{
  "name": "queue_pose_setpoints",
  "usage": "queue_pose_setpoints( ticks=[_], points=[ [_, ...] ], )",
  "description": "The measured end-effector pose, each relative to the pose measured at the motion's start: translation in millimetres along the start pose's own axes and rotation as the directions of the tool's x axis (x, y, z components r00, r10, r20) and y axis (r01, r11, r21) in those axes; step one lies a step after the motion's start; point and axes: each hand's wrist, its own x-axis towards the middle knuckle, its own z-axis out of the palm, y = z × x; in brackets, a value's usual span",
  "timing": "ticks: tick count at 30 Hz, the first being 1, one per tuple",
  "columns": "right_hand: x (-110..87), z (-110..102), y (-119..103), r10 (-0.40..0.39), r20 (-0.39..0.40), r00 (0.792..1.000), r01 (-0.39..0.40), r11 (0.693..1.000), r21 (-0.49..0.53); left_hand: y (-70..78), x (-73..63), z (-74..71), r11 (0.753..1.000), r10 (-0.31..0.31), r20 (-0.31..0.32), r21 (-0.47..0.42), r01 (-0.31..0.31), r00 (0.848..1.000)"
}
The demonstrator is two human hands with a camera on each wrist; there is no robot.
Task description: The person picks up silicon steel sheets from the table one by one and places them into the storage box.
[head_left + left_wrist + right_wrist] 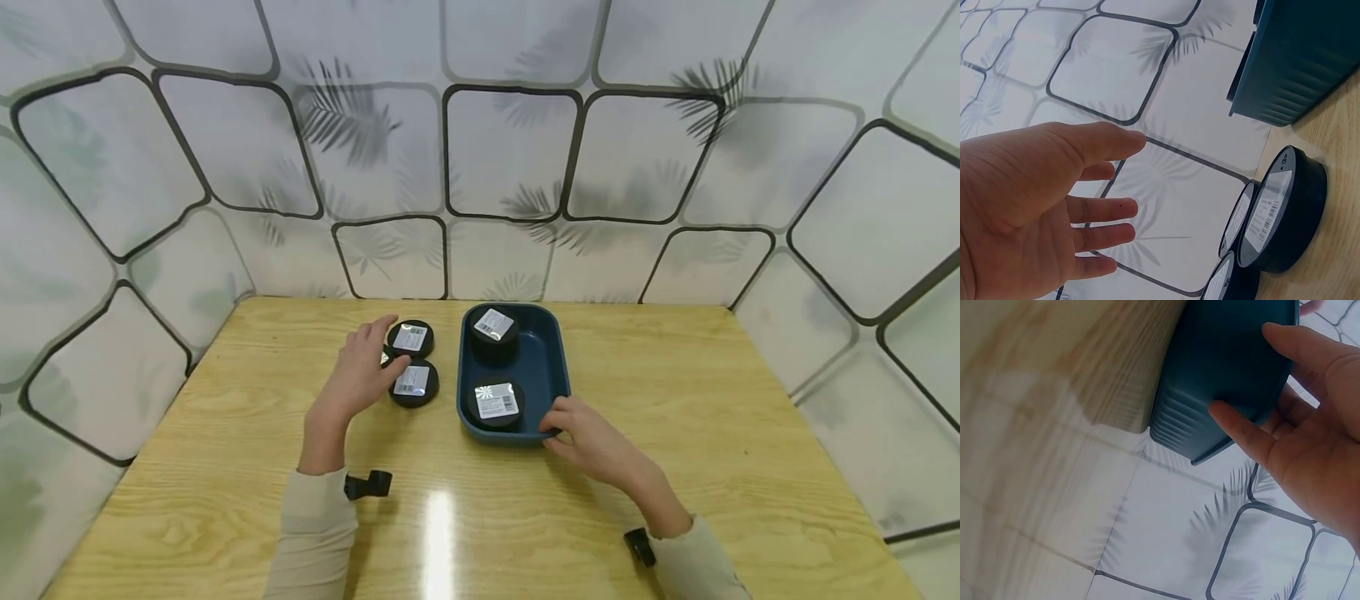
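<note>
Patterned backdrop: pale wall covering (510, 154) with dark rounded outlines and leaf prints, standing right behind the work area.
Wooden table (675, 367): everything sits on this, bin roughly mid-table, which I'd guess is so both hands can get at it.
Blue bin (538, 362): open-topped, two spots taken. One black tub (495, 325) at the back left, another (497, 400) at the front left, both label up. The back one looks taller, maybe a stack of two, honestly can't tell. Right side of the floor is bare.
Left hand (356, 375): fingers loose, thumb spread wide, holding nothing. The wrist cam shows a gap to the tubs, so probably just lined up for a grab.
Right hand (592, 442): pinching the bin's rim at the near right corner, presumably to keep it from sliding.
Loose tubs: three bunched left of the bin, one at the back (411, 336), one nearer (414, 383), a third (386, 357) mostly hidden by the left hand. Handy spot for that hand, imo.
</note>
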Motion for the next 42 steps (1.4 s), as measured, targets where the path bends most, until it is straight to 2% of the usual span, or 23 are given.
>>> queue_pose_setpoints(
  ticks=[9,21,29,35,42],
  points=[
    [0.2,-4.4,-1.9,0.013,0.009,1.000,-0.013,1.000,0.003,0.6,1.4,0.5,1.000,0.008,0.013,0.030,-0.009,1.000],
    [1.1,-7.5,-1.7,0.012,0.008,1.000,-0.012,1.000,0.001,3.9,3.1,-3.1,1.000,0.001,0.054,0.023,-0.002,0.999],
    [-1.9,-0.5,-1.4,0.008,0.015,1.000,-0.008,1.000,0.019,0.2,-2.2,0.8,1.000,0.000,0.090,0.026,-0.002,0.996],
    [-1.8,0.4,0.1,-0.016,-0.019,1.000,0.016,1.000,0.013,-0.2,-1.0,2.4,1.000,0.005,0.087,0.021,-0.007,0.996],
    [-0.9,-2.3,-0.6,-0.011,-0.003,1.000,0.011,1.000,0.013,-1.2,-0.3,2.8,1.000,-0.006,0.097,0.014,0.005,0.995]
  ],
)
